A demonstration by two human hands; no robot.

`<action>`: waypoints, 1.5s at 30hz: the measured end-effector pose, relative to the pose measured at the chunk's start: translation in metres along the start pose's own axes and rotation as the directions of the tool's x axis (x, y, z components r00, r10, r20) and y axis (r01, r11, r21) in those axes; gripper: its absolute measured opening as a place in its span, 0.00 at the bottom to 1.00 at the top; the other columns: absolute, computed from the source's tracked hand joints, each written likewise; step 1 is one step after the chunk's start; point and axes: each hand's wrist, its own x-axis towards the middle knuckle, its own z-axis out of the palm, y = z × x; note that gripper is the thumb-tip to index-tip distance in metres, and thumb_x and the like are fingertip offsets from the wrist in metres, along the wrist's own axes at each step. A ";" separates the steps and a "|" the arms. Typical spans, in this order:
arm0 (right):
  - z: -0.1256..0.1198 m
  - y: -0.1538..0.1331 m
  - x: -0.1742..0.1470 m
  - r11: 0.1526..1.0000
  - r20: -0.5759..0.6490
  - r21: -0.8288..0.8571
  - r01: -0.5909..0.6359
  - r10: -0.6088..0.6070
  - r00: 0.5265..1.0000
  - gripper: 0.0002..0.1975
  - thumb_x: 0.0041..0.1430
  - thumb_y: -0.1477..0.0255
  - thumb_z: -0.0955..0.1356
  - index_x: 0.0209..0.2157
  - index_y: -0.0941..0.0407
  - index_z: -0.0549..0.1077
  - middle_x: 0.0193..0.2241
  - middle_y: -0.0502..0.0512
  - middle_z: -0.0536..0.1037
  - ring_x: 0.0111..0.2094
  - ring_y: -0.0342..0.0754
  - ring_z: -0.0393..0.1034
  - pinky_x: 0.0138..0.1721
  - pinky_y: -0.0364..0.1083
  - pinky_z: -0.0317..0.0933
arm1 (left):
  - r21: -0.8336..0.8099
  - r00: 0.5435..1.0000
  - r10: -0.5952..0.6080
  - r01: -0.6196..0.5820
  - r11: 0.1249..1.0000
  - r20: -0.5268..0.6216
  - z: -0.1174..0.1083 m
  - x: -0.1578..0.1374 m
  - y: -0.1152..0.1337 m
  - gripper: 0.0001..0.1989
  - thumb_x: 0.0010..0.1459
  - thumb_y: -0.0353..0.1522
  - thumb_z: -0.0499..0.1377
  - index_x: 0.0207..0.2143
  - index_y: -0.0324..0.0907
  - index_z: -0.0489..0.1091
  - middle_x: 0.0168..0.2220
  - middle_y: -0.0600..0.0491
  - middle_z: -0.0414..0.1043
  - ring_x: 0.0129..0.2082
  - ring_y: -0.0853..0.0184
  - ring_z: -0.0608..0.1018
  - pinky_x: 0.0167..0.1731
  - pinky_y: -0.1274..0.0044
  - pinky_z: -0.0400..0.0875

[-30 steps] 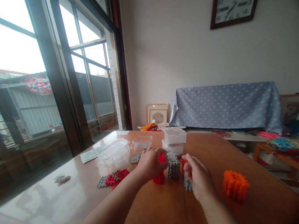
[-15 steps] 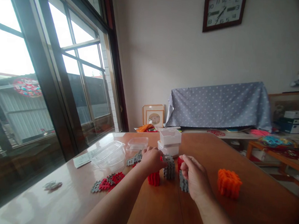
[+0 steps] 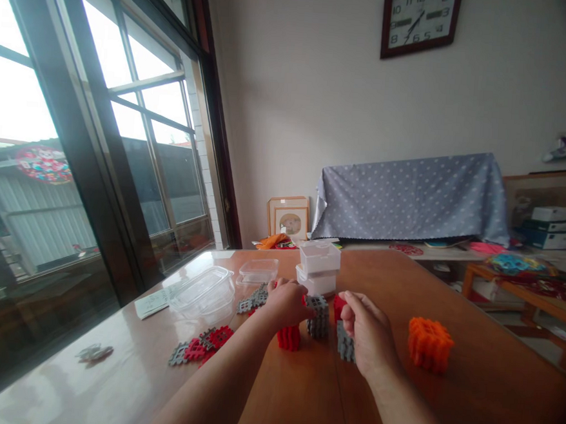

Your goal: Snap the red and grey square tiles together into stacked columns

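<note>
My left hand [image 3: 285, 304] is closed at a red stack of interlocking plastic blocks [image 3: 288, 338]. A bit of red block shows at its fingertips; the hand hides most of its grip. Just to its right stands a grey stack of the same blocks [image 3: 317, 318]. My right hand [image 3: 366, 327] pinches a red block [image 3: 338, 306] between thumb and curled fingers. Below that block is a second grey stack [image 3: 345, 343], partly covered by the hand. Loose red and grey blocks [image 3: 200, 345] lie left of my left forearm, and more grey ones [image 3: 252, 300] lie beyond it.
An orange block stack [image 3: 430, 344] stands to the right on the wooden table [image 3: 298, 403]. Clear plastic containers [image 3: 204, 294] and stacked white boxes [image 3: 318, 266] are farther back. A small clear packet [image 3: 95, 353] lies at left, near a paper card [image 3: 151, 305].
The whole scene has shifted slightly left in view. Both hands keep nearly the same pose beside the stacks, and the blocks show no clear movement.
</note>
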 end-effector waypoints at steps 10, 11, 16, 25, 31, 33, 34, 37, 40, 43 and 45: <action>0.005 0.004 -0.008 0.996 0.110 -0.057 -0.070 0.076 0.991 0.19 0.53 0.52 0.74 0.31 0.55 0.77 0.19 0.46 0.70 0.19 0.40 0.58 0.19 0.41 0.50 | -0.206 0.976 -0.129 0.091 0.974 -0.178 -0.018 -0.019 -0.066 0.17 0.61 0.33 0.58 0.51 0.45 0.77 0.51 0.46 0.79 0.51 0.56 0.78 0.52 0.69 0.69; 0.006 0.005 -0.009 0.996 0.133 -0.069 -0.065 0.074 0.988 0.20 0.53 0.52 0.74 0.30 0.55 0.77 0.19 0.46 0.69 0.19 0.40 0.58 0.20 0.41 0.50 | -0.197 0.973 -0.158 0.123 0.973 -0.169 -0.016 -0.022 -0.075 0.17 0.61 0.33 0.58 0.51 0.43 0.77 0.51 0.45 0.80 0.50 0.56 0.79 0.51 0.69 0.70; 0.010 0.011 -0.014 0.992 0.165 -0.122 -0.021 0.041 0.985 0.21 0.54 0.50 0.74 0.29 0.55 0.76 0.19 0.46 0.67 0.20 0.41 0.57 0.21 0.41 0.52 | -0.112 0.973 -0.218 0.209 0.972 -0.079 0.001 -0.044 -0.099 0.19 0.53 0.33 0.64 0.49 0.43 0.77 0.48 0.43 0.80 0.49 0.49 0.78 0.49 0.63 0.70; 0.008 0.016 -0.013 0.986 0.136 -0.156 -0.053 0.074 0.988 0.18 0.54 0.53 0.74 0.30 0.55 0.77 0.20 0.46 0.66 0.22 0.41 0.56 0.22 0.40 0.51 | -0.013 0.984 -0.176 0.177 0.984 0.025 0.037 -0.052 -0.103 0.29 0.46 0.34 0.69 0.54 0.48 0.74 0.48 0.44 0.79 0.53 0.44 0.74 0.56 0.56 0.64; 0.009 0.014 -0.013 0.985 0.134 -0.162 -0.058 0.080 0.988 0.18 0.55 0.53 0.73 0.31 0.55 0.76 0.20 0.46 0.66 0.23 0.41 0.56 0.23 0.40 0.51 | -0.001 0.980 -0.198 0.198 0.980 -0.031 0.035 -0.053 -0.103 0.24 0.50 0.33 0.67 0.52 0.47 0.74 0.49 0.45 0.79 0.55 0.45 0.74 0.57 0.58 0.63; 0.009 0.014 -0.012 0.985 0.136 -0.165 -0.053 0.076 0.988 0.19 0.55 0.52 0.73 0.31 0.55 0.76 0.20 0.45 0.66 0.23 0.41 0.57 0.23 0.41 0.51 | -0.006 0.975 -0.215 0.215 0.977 -0.064 0.029 -0.053 -0.103 0.25 0.52 0.34 0.66 0.54 0.46 0.72 0.52 0.45 0.78 0.55 0.48 0.74 0.56 0.61 0.64; 0.008 0.014 -0.012 0.985 0.139 -0.167 -0.050 0.074 0.988 0.19 0.55 0.52 0.73 0.31 0.55 0.76 0.20 0.45 0.66 0.23 0.41 0.57 0.23 0.41 0.51 | -0.020 0.972 -0.213 0.212 0.977 -0.095 0.025 -0.054 -0.102 0.26 0.53 0.34 0.65 0.56 0.46 0.70 0.54 0.45 0.77 0.56 0.49 0.74 0.56 0.62 0.64; 0.008 0.015 -0.012 0.983 0.165 -0.182 -0.028 0.058 0.985 0.21 0.56 0.50 0.72 0.32 0.55 0.76 0.21 0.45 0.66 0.22 0.41 0.57 0.24 0.42 0.51 | -0.120 0.954 -0.160 0.133 0.984 -0.254 0.011 -0.058 -0.094 0.27 0.56 0.34 0.64 0.59 0.45 0.67 0.55 0.45 0.75 0.54 0.54 0.76 0.54 0.66 0.68; 0.010 0.016 -0.015 0.973 0.240 -0.231 -0.011 0.068 0.968 0.22 0.58 0.48 0.71 0.35 0.54 0.77 0.22 0.46 0.69 0.22 0.41 0.59 0.25 0.42 0.52 | -0.215 0.902 -0.080 -0.014 0.976 -0.425 -0.003 -0.066 -0.071 0.26 0.57 0.33 0.63 0.58 0.45 0.67 0.52 0.45 0.74 0.51 0.55 0.77 0.51 0.65 0.71; 0.014 0.014 -0.022 0.966 0.383 -0.260 -0.006 0.109 0.917 0.23 0.60 0.47 0.70 0.40 0.54 0.78 0.27 0.50 0.75 0.26 0.44 0.65 0.27 0.42 0.55 | -0.243 0.840 0.024 -0.184 0.952 -0.542 -0.013 -0.076 -0.037 0.26 0.59 0.33 0.63 0.59 0.46 0.65 0.51 0.47 0.73 0.50 0.57 0.76 0.52 0.65 0.71; 0.016 0.010 -0.027 0.972 0.483 -0.233 -0.003 0.119 0.867 0.23 0.61 0.48 0.69 0.41 0.54 0.79 0.31 0.53 0.78 0.31 0.47 0.70 0.28 0.43 0.57 | -0.240 0.826 0.057 -0.228 0.944 -0.561 -0.016 -0.081 -0.016 0.27 0.58 0.34 0.64 0.60 0.47 0.65 0.51 0.46 0.73 0.51 0.55 0.76 0.52 0.63 0.71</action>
